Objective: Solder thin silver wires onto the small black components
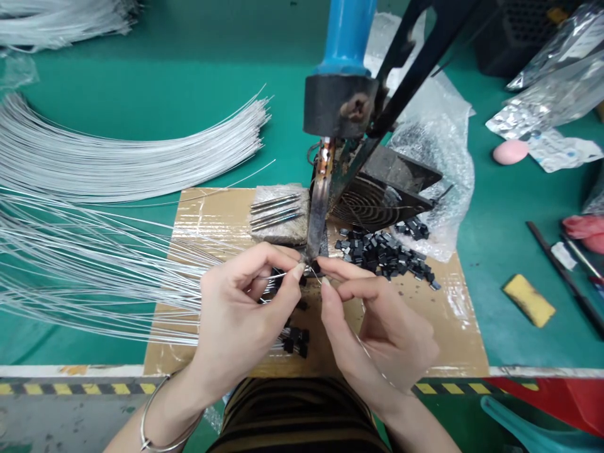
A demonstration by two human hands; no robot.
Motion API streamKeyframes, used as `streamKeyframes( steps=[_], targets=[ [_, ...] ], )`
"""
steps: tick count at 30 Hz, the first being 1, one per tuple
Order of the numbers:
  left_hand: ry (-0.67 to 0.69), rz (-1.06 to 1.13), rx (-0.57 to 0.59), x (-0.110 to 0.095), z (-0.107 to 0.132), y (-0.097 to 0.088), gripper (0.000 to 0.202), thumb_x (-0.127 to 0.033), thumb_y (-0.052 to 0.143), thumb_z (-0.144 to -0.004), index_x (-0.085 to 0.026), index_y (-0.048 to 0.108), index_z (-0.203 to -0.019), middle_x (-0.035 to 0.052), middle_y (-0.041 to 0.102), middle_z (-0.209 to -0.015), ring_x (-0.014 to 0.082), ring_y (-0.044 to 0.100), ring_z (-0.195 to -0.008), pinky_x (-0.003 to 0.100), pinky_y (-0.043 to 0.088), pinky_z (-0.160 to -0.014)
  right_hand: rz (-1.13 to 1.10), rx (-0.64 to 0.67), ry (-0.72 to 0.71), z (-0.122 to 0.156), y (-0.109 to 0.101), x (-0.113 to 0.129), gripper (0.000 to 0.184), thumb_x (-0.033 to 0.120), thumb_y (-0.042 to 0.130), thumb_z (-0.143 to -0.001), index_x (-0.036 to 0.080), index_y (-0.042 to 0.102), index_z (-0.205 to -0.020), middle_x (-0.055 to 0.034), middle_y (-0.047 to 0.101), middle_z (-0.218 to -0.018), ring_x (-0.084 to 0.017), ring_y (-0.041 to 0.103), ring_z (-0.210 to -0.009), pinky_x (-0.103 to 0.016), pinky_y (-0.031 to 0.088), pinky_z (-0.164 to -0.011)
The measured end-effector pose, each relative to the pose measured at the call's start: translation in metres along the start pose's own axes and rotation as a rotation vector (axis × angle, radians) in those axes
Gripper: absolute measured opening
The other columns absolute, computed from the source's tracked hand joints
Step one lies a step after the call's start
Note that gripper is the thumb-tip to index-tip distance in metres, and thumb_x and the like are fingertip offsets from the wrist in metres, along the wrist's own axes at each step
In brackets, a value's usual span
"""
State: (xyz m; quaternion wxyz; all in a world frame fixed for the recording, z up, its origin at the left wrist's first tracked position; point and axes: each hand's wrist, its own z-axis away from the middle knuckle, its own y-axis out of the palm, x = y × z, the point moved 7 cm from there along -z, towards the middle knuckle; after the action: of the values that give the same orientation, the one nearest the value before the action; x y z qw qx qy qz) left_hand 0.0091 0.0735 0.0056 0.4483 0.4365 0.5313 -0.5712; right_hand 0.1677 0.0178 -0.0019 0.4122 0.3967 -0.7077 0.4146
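My left hand is closed, its thumb and forefinger pinching a thin white wire. Right at the wire's end is a small black part, just under the tip of a soldering iron that hangs nearly upright. Between the thumb and fingers of my right hand runs a fine strand of solder wire, which trails back across the palm. Whether the iron tip touches the joint is hidden by the fingertips. Finished-looking wires with black ends lie below my left hand.
A cardboard sheet covers the green bench. Loose black parts are heaped beside a fan. White wire bundles stretch left. Metal rods rest on a pale block. Rightward lie a yellow sponge and bubble wrap.
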Motion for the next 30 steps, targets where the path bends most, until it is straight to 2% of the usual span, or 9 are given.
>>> streamKeyframes(
  steps=[3, 14, 20, 26, 30],
  targets=[
    [-0.001, -0.008, 0.001, 0.000, 0.000, -0.001, 0.016, -0.004, 0.075, -0.085, -0.019, 0.076, -0.080, -0.0018, 0.080, -0.088, 0.0082, 0.073, -0.076, 0.011, 0.057, -0.068, 0.003, 0.007, 0.000, -0.001, 0.000, 0.000, 0.023, 0.005, 0.074, -0.089, 0.026, 0.068, -0.096, -0.0072, 0.085, -0.117, -0.024, 0.084, -0.101, -0.034, 0.070, -0.083],
    [0.038, -0.053, 0.000, -0.001, -0.001, 0.001, 0.016, -0.006, 0.074, -0.085, -0.020, 0.075, -0.079, -0.0027, 0.080, -0.084, 0.0081, 0.071, -0.072, 0.012, 0.054, -0.062, 0.114, -0.031, -0.095, -0.004, 0.000, 0.008, 0.021, 0.003, 0.076, -0.088, 0.022, 0.069, -0.095, -0.0061, 0.087, -0.109, -0.018, 0.085, -0.087, -0.026, 0.069, -0.076],
    [0.043, -0.057, -0.001, 0.000, 0.001, 0.000, 0.016, -0.006, 0.074, -0.085, -0.021, 0.075, -0.079, -0.0038, 0.080, -0.086, 0.0082, 0.073, -0.075, 0.012, 0.054, -0.063, 0.125, -0.046, -0.111, -0.005, -0.002, 0.011, 0.020, 0.004, 0.076, -0.088, 0.021, 0.069, -0.094, -0.0065, 0.087, -0.108, -0.017, 0.085, -0.082, -0.025, 0.069, -0.073],
    [0.040, -0.075, 0.011, -0.001, -0.002, 0.001, 0.015, -0.008, 0.074, -0.084, -0.021, 0.075, -0.078, -0.0040, 0.079, -0.083, 0.0071, 0.069, -0.067, 0.012, 0.051, -0.057, 0.145, -0.049, -0.108, -0.005, -0.002, 0.009, 0.019, 0.005, 0.077, -0.088, 0.021, 0.069, -0.093, -0.0058, 0.087, -0.107, -0.016, 0.084, -0.080, -0.024, 0.069, -0.072],
    [0.047, -0.066, 0.010, -0.002, -0.001, 0.001, 0.016, -0.007, 0.073, -0.085, -0.021, 0.075, -0.079, -0.0047, 0.079, -0.083, 0.0066, 0.071, -0.072, 0.011, 0.054, -0.063, 0.135, -0.048, -0.123, -0.005, -0.001, 0.010, 0.020, 0.003, 0.078, -0.087, 0.020, 0.070, -0.094, -0.0060, 0.087, -0.107, -0.015, 0.085, -0.086, -0.022, 0.068, -0.077]
  ],
)
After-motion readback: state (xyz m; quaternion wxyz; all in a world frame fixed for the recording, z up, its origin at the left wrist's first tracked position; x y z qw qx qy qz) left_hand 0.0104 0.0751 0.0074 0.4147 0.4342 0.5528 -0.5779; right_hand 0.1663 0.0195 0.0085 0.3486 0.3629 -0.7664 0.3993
